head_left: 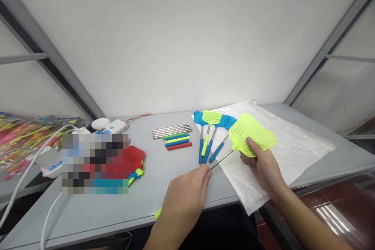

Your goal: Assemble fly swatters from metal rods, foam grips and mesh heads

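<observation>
You've got a lime-yellow fly swatter in both hands, lifted over the near side of the grey table, right of centre. Your right hand pinches the perforated head: thumb pressed flat on the upper face, other fingers curled behind it, mostly out of sight. Your left hand is closed around the lower part, just below the bare metal shaft; its fingertips are hidden, so can't tell exactly how they sit. A yellow handle end pokes out left of your left wrist.

Just beyond your hands, more swatters lie in a fan, handles toward you: one yellow swatter among blue-handled ones. Their heads overlap at the edge of a white plastic sheet, which runs under your right hand.

Left of the fan: a row of silver metal rods, then loose handle sleeves just in front, green, blue, yellow, blue, with the red sleeve nearest you. Further left, a stack of swatter heads, red head on top, partly covered by pixelation. Behind that, a white power strip.
</observation>
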### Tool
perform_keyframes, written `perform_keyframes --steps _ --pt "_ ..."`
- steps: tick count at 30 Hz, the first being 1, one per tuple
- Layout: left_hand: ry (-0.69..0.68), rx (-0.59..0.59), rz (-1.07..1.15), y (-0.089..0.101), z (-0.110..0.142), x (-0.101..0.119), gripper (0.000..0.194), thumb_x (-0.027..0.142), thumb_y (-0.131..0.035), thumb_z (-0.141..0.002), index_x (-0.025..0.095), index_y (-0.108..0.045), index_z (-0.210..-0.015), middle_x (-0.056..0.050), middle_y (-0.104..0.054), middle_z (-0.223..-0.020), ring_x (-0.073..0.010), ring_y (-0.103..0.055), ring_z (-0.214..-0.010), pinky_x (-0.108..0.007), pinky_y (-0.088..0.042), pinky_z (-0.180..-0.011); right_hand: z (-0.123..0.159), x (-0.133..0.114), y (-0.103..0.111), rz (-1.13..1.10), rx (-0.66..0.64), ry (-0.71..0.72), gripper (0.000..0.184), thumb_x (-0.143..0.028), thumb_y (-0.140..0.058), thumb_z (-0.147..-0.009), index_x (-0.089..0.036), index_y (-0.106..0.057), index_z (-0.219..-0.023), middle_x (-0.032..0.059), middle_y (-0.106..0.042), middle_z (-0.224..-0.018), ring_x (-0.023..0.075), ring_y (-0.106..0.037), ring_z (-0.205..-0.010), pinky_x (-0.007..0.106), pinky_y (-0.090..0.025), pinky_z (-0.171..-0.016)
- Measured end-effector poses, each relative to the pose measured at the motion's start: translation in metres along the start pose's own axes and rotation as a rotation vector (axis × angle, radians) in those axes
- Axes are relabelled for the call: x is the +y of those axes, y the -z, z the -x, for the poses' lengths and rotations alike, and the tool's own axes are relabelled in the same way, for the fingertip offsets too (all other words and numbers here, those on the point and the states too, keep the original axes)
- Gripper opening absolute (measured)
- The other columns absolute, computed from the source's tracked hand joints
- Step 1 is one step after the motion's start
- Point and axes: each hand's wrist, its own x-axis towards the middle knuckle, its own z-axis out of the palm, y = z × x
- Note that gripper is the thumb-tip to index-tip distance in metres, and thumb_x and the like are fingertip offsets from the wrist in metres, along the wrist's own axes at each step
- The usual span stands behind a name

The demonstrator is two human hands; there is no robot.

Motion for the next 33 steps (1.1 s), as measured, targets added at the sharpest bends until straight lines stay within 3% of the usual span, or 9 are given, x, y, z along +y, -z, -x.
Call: perform_keyframes --steps 4,7,12,15,17,22,24,26,33 --pt "-0.028 0.021 -0.005 -0.007 0.000 0.008 0.025 0.030 -0.030 -0.102 0.026 -0.053 -0.091 0.003 -0.068 -0.082 -0.0181 -0.065 -0.072 -0.028 -0.031 -0.058 0.020 0.017 -0.021 0.269 -0.285 -0.001 0.035 -0.049 -0.062 -0.085 -0.018 -0.060 -0.069 -0.0018 -0.049 -0.060 0.0111 -0.041 -0.055 0.026 -0.033 -0.054" --pt "-0.052 0.002 0.017 -0.006 0.003 0.007 0.025 0.032 -0.031 -0.102 0.027 -0.052 -0.091 0.004 -0.068 -0.083 -0.0177 -0.064 -0.070 -0.027 -0.031 -0.058 0.026 0.017 -0.027 0.346 -0.447 -0.008 0.043 -0.047 -0.055 -0.090 -0.017 -0.062 -0.062 0.0004 -0.051 -0.062 0.0119 -0.044 -0.059 0.027 -0.033 -0.057" --pt "-0.052 -0.038 0.019 0.009 0.004 -0.005 0.025 0.036 -0.031 -0.102 0.028 -0.052 -0.092 0.005 -0.068 -0.083 -0.0184 -0.065 -0.074 -0.027 -0.032 -0.060 0.005 -0.002 0.003 0.247 -0.134 0.069 0.047 -0.046 -0.061 -0.088 -0.018 -0.053 -0.051 -0.0041 -0.032 -0.052 0.0097 -0.027 -0.051 0.029 -0.021 -0.051" --pt "-0.068 -0.059 0.031 0.013 0.003 -0.008 0.026 0.036 -0.029 -0.102 0.028 -0.052 -0.093 0.005 -0.068 -0.084 -0.0182 -0.065 -0.074 -0.027 -0.033 -0.061 -0.001 -0.006 0.010 0.190 -0.056 0.127 0.051 -0.046 -0.058 -0.089 -0.020 -0.043 -0.048 -0.0045 -0.028 -0.051 0.0110 -0.026 -0.052 0.030 -0.021 -0.053" --pt "-0.061 -0.043 0.017 0.010 0.003 -0.005 0.026 0.036 -0.029 -0.102 0.028 -0.052 -0.093 0.004 -0.068 -0.083 -0.0188 -0.065 -0.074 -0.027 -0.033 -0.060 0.002 -0.002 0.004 0.208 -0.065 0.134 0.050 -0.048 -0.056 -0.090 -0.020 -0.043 -0.051 -0.0045 -0.030 -0.051 0.0113 -0.026 -0.052 0.030 -0.021 -0.052" --pt "-0.094 -0.022 -0.005 0.004 0.004 -0.001 0.028 0.037 -0.030 -0.102 0.026 -0.051 -0.087 0.004 -0.067 -0.080 -0.0184 -0.064 -0.071 -0.027 -0.032 -0.060 0.019 0.010 -0.021 0.430 -0.383 0.035 0.048 -0.048 -0.052 -0.092 -0.019 -0.048 -0.055 -0.0037 -0.037 -0.052 0.0110 -0.034 -0.053 0.029 -0.024 -0.054" --pt "-0.112 -0.040 0.032 0.006 0.004 -0.003 0.028 0.037 -0.030 -0.102 0.027 -0.051 -0.088 0.005 -0.067 -0.081 -0.0172 -0.063 -0.072 -0.026 -0.033 -0.060 0.021 0.007 -0.022 0.468 -0.418 0.054 0.051 -0.047 -0.047 -0.095 -0.019 -0.046 -0.052 -0.0034 -0.036 -0.052 0.0112 -0.035 -0.053 0.029 -0.025 -0.055" --pt "-0.123 -0.070 0.068 0.011 0.005 -0.006 0.027 0.038 -0.030 -0.102 0.027 -0.051 -0.089 0.006 -0.067 -0.081 -0.0162 -0.063 -0.073 -0.025 -0.034 -0.061 0.019 0.001 -0.016 0.489 -0.396 0.081 0.051 -0.047 -0.049 -0.094 -0.019 -0.045 -0.051 -0.0032 -0.037 -0.053 0.0115 -0.036 -0.054 0.029 -0.025 -0.056" --pt "-0.103 -0.109 0.080 0.026 0.009 -0.024 0.029 0.040 -0.032 -0.102 0.027 -0.054 -0.089 0.004 -0.066 -0.082 -0.0164 -0.062 -0.077 -0.024 -0.037 -0.066 0.001 -0.005 0.015 0.370 -0.134 0.099 0.054 -0.049 -0.053 -0.091 -0.019 -0.043 -0.048 -0.0028 -0.034 -0.054 0.0122 -0.032 -0.056 0.031 -0.023 -0.058"
